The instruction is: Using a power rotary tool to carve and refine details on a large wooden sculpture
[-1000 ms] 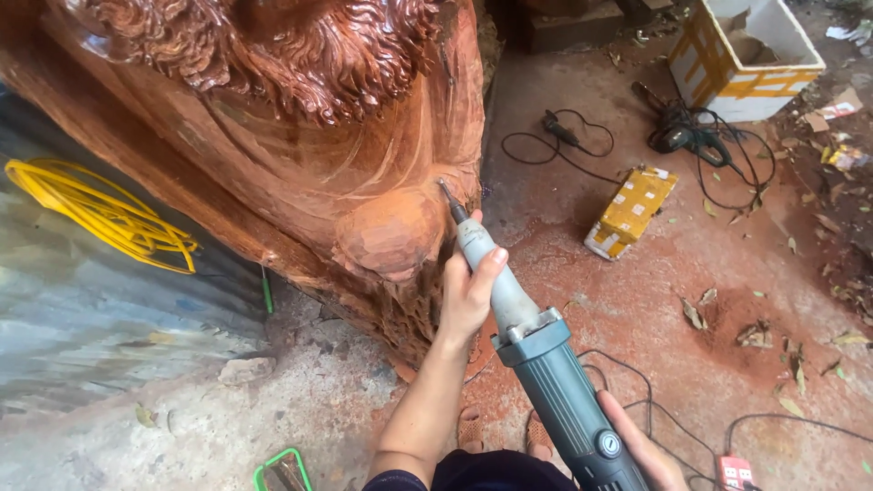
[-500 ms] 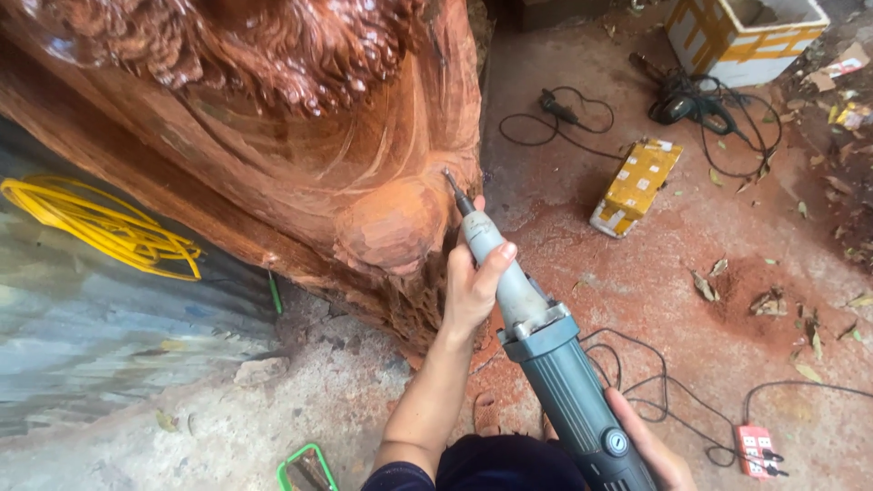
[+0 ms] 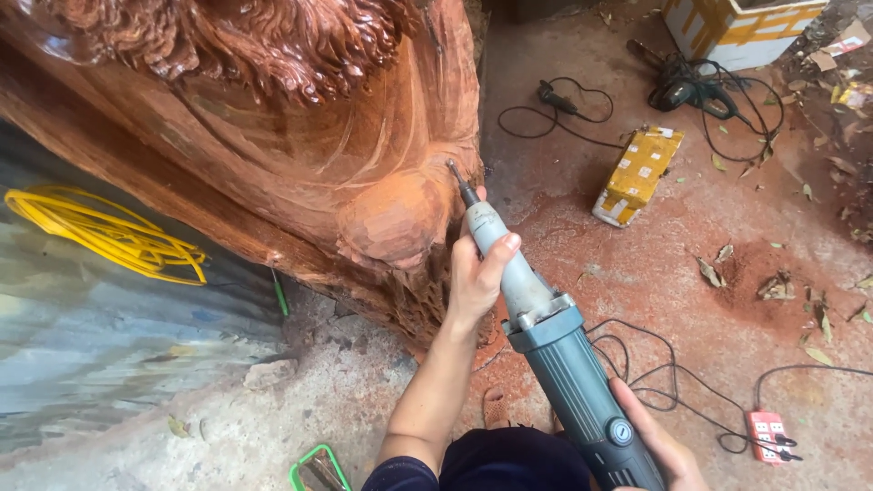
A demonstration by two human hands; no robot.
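A large reddish-brown wood carving (image 3: pixel 300 136) fills the upper left, with curled relief on top and a smooth rounded knob (image 3: pixel 396 218) low on its right side. A grey-and-teal electric die grinder (image 3: pixel 555 355) points up-left, its thin bit (image 3: pixel 455 177) touching the wood just right of the knob. My left hand (image 3: pixel 477 277) wraps the grinder's slim grey neck. My right hand (image 3: pixel 659 445) holds the thick teal rear body near the bottom edge, partly cut off by the frame.
On the red dusty floor lie a yellow box (image 3: pixel 637 173), black cables (image 3: pixel 673 391), a red power strip (image 3: pixel 768 432), other power tools (image 3: pixel 691 91) and a white-and-yellow crate (image 3: pixel 737 27). A yellow coiled hose (image 3: pixel 100 232) rests on grey sheeting at left. A green-framed object (image 3: pixel 318 468) sits below.
The view has shifted slightly, so the grinder and both hands sit a little lower and to the right. The bit stays at the same spot beside the rounded knob.
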